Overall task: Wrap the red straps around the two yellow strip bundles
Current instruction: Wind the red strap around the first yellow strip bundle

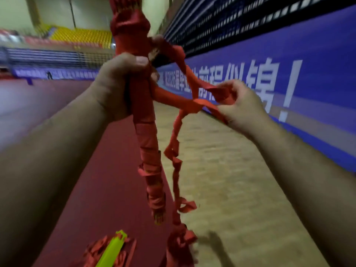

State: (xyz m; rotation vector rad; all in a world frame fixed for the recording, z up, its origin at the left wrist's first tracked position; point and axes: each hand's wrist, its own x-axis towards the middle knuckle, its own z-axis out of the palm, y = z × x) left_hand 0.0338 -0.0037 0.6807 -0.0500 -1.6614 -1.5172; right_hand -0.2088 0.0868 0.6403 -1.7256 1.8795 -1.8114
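Along the right, a long blue banner (289,83) with white lettering. Underfoot, a dark red floor mat (92,189) on the left and a pale wooden floor (231,180) on the right. Far off at the upper left, blurred yellow seats (81,36).

In the middle, held upright off the floor: one strip bundle (138,97), wound in red nearly all the way down, with a little yellow at its lower tip. Left hand (117,85) curled tight round its middle, thumb across the front. Right hand (240,105) off to the side, fingers pinching a loop of red strap (192,104) leading from the bundle, with the loose tail dangling in twists to a heap (179,243) on the floor.

At the bottom edge, the second yellow strip bundle (112,249), lying on the mat among loose red straps (94,249).
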